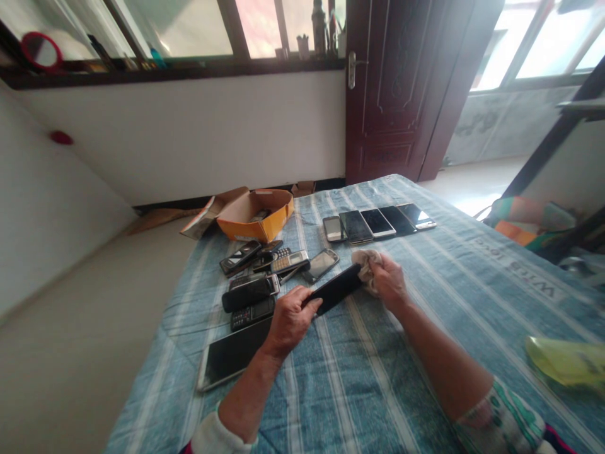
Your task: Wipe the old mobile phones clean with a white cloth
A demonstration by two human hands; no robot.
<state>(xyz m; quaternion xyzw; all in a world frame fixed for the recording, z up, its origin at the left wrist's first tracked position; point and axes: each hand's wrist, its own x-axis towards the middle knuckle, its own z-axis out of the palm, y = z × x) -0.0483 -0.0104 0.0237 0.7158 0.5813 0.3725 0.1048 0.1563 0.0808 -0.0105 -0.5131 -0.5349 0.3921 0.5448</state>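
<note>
My left hand [293,315] grips the near end of a black smartphone [339,290], with its thumb on top. At the phone's far end, my right hand [388,280] is closed on a crumpled whitish cloth [367,263], which touches the phone's edge. Left of the held phone lies a pile of old mobile phones [250,292], some with keypads. A grey touchscreen phone [321,265] rests just beyond it. Partly behind my left forearm is a white-framed tablet [234,354]. Farther back, several phones [377,222] lie side by side in a row.
An open orange cardboard box [258,221] stands at the far left edge of the blue striped bedspread [340,378]. A yellow plastic packet [567,360] lies at the right. Beyond are a dark red door [397,94] and a windowsill [189,69] with small items.
</note>
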